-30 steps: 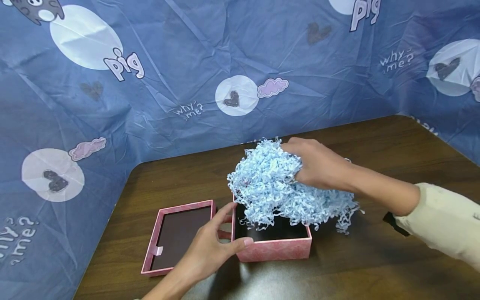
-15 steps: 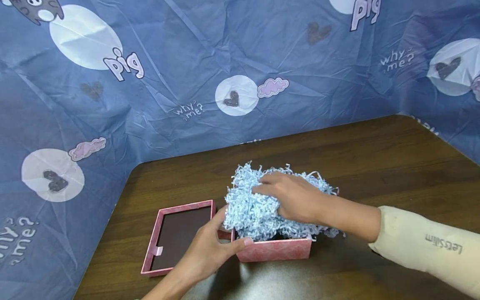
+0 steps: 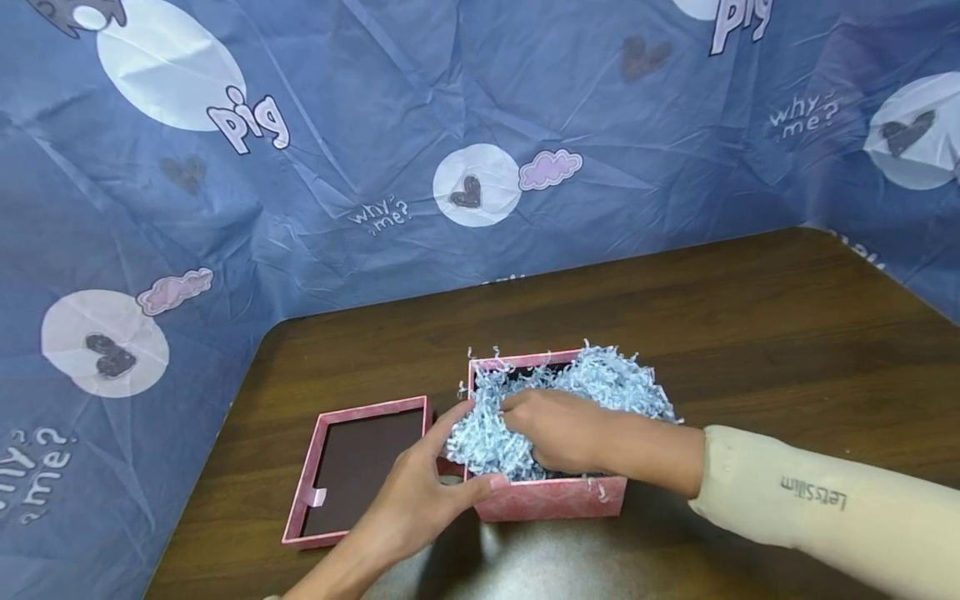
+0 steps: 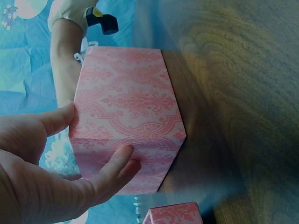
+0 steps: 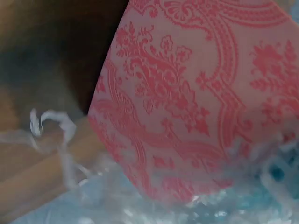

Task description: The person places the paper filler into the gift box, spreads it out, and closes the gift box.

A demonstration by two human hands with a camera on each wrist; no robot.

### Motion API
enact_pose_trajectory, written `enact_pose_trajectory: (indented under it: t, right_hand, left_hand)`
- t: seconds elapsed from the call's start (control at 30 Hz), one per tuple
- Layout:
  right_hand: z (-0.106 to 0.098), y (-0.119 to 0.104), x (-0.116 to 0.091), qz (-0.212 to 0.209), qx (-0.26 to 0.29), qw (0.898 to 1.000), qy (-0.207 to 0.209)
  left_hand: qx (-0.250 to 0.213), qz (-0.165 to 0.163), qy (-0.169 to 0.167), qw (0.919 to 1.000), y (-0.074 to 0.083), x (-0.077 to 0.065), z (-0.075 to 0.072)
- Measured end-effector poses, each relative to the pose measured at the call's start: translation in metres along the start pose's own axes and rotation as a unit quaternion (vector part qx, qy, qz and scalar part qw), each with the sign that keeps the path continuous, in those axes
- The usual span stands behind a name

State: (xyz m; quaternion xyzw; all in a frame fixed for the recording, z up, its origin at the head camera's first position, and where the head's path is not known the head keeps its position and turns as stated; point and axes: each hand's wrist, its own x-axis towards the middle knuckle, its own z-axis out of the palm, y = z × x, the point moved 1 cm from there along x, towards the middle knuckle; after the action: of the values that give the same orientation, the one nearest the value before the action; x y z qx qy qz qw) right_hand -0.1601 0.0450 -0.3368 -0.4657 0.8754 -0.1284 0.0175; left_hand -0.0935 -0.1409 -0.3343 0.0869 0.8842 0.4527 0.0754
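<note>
On the brown table (image 3: 712, 317), a little right of the middle, the pink patterned box (image 3: 547, 500) stands upright with its top open, and your two hands are at work on it. Your left hand (image 3: 420, 496) grips its near left corner: the thumb lies over the front rim, and the other fingers reach along the outside of the left wall. The left wrist view shows two of those fingertips touching the pink pattern.

Your right hand (image 3: 562, 429) is pushed down into the pale blue shredded paper (image 3: 611, 383) in the box. The fingertips are buried, so you cannot tell whether they pinch any strands or only press. Paper heaps over the right rim and bulges at the left rim beside your left fingers, while part of the dark inside shows at the back. One strand hangs against the front wall.

Just left of the box lies the lid (image 3: 360, 467), dark inside facing up, with a small pale tab (image 3: 317, 497) at its left edge. Your right arm wears a cream sleeve (image 3: 810, 492) with dark lettering. Behind the table hangs a creased blue cloth (image 3: 360, 100) printed with hearts, clouds and words.
</note>
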Motion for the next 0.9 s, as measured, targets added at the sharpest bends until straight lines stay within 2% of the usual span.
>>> enact_pose_trajectory:
  t: [0.1,0.23,0.5,0.67,0.9]
  right_hand:
    - [0.004,0.000,0.003,0.011,0.030,0.999,-0.028]
    - [0.007,0.001,0.005,0.030,0.041,0.997,-0.055]
    - [-0.004,-0.007,0.004,0.097,-0.034,0.990,-0.100]
    - [-0.020,-0.009,-0.007,0.084,-0.057,0.992,-0.075]
    - [-0.034,-0.005,-0.027,0.053,-0.071,0.996,0.005]
  left_hand:
    - [-0.017,0.008,-0.001,0.9998,0.000,0.000,0.000]
    - [-0.032,0.018,-0.003,0.9993,0.000,-0.001,0.001]
    - [-0.035,0.004,-0.005,0.9994,0.001,-0.001,0.000]
    - [-0.030,-0.001,-0.005,0.9995,0.001,-0.001,0.000]
    - [-0.028,-0.011,-0.014,0.9995,0.000,0.001,0.000]
